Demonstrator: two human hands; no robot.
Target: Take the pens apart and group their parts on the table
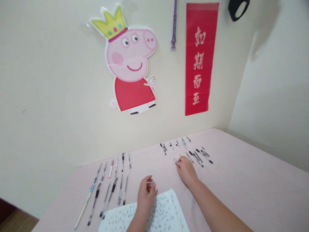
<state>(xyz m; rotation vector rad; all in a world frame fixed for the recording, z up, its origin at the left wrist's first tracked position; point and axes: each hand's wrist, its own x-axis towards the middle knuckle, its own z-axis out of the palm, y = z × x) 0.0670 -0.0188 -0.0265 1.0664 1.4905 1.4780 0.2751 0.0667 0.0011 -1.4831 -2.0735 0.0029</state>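
Note:
My left hand (146,190) hovers over the top edge of a white sheet covered in handwriting (166,214), fingers curled and pinching a small clear piece. My right hand (186,170) reaches forward on the pink table (241,180), fingertips pinched on a small clear pen part (175,159). Just beyond it lie several disassembled pen parts and caps (196,154). A row of several whole pens (111,185) lies to the left of my left hand.
The table stands in a corner against a cream wall. On the wall hang a cartoon pig cut-out (131,64), a red banner with Chinese characters (199,58) and a thin purple object (174,25). Wooden floor (14,222) shows at the lower left.

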